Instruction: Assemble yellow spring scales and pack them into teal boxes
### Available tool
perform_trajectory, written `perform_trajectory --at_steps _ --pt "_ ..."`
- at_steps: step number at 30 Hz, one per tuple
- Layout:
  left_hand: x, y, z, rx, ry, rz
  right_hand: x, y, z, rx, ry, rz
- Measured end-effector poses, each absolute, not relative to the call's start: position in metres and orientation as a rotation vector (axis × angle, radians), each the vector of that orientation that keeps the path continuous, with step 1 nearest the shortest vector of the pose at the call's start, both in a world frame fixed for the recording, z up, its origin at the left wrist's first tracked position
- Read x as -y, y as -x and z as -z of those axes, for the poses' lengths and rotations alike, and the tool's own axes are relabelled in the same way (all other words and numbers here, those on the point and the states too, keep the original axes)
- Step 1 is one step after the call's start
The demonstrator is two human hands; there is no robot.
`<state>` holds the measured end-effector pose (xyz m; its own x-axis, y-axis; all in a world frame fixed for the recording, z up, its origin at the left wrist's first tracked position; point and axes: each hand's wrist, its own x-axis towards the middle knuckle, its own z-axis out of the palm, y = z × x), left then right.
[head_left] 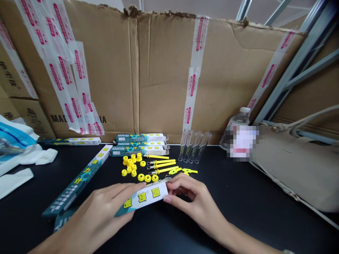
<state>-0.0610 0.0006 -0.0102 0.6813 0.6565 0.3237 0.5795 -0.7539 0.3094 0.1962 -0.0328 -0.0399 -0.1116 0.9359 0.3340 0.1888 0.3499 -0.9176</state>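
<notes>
A long slim cardboard box (pixel 143 197), white and dark green with yellow characters, lies tilted in my left hand (pixel 106 208), whose fingers wrap round its middle. At the box's right end, the thumb and bent fingers of my right hand (pixel 189 197) close on the end and its flap; whether they also grip something inside is hidden. Just beyond the box are yellow ring caps (pixel 147 178) and taller yellow plugs (pixel 133 158). Yellow rods with metal springs and hooks (pixel 164 170) lie beside them, with small yellow-green plastic pieces (pixel 189 171) to their right.
Several clear tubes (pixel 189 148) stand against a big cardboard sheet (pixel 164 70). Similar boxes (pixel 139 151) are stacked at the back, and another box (pixel 79 180) lies left. A water bottle (pixel 239 118) and a beige bag (pixel 296 165) are right; plastic packaging (pixel 21 141) is far left.
</notes>
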Motion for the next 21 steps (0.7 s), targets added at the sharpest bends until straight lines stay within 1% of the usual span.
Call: perform_trajectory --at_steps 3,7,9,13,18,21 --pt "0.000 0.061 0.008 -0.965 -2.778 -0.682 0.034 -0.195 0.039 1.661 1.118 -0.734" --pt "-0.001 0.061 0.011 -0.979 -2.808 -0.752 0.032 -0.196 0.040 1.624 1.268 -0.575" --pt "-0.002 0.062 0.013 -0.990 -2.804 -0.756 0.031 -0.198 0.041 1.580 1.298 -0.593" --pt "-0.003 0.063 0.017 -1.014 -2.773 -0.740 0.030 -0.200 0.039 1.628 1.116 -0.819" --pt "-0.004 0.065 0.021 -1.060 -2.730 -0.753 0.031 -0.204 0.034 1.798 1.028 -0.668" --pt "-0.004 0.065 0.023 -1.043 -2.733 -0.760 0.030 -0.206 0.034 1.766 1.027 -0.689"
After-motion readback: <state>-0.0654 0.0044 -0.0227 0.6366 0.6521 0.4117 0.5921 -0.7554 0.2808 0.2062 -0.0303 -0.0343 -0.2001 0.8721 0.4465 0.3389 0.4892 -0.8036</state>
